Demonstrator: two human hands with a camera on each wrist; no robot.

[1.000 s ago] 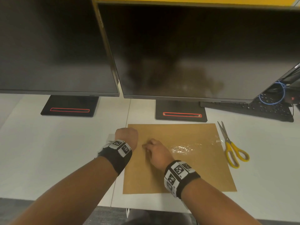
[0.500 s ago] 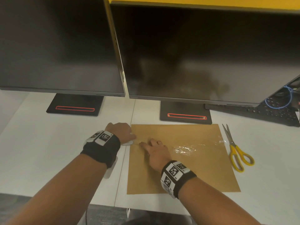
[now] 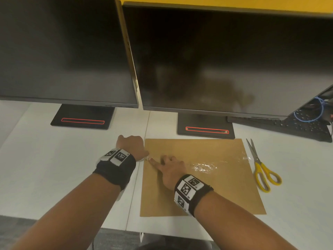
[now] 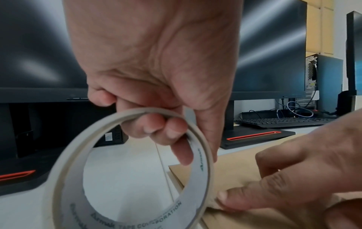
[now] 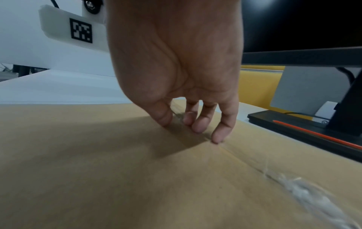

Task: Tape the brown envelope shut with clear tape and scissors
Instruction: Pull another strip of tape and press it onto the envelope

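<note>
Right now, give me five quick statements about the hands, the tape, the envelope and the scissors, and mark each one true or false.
1. The left hand grips the tape roll. True.
2. The right hand holds the scissors. False: the scissors lie untouched on the desk, to the right of the brown envelope, and the right hand's fingertips press on the envelope.
3. The tape roll is at the envelope's left edge. True.
4. The envelope stands propped against a monitor. False: it lies flat on the desk in front of the monitor stands.
5. Clear tape already shines across the envelope. True.
</note>
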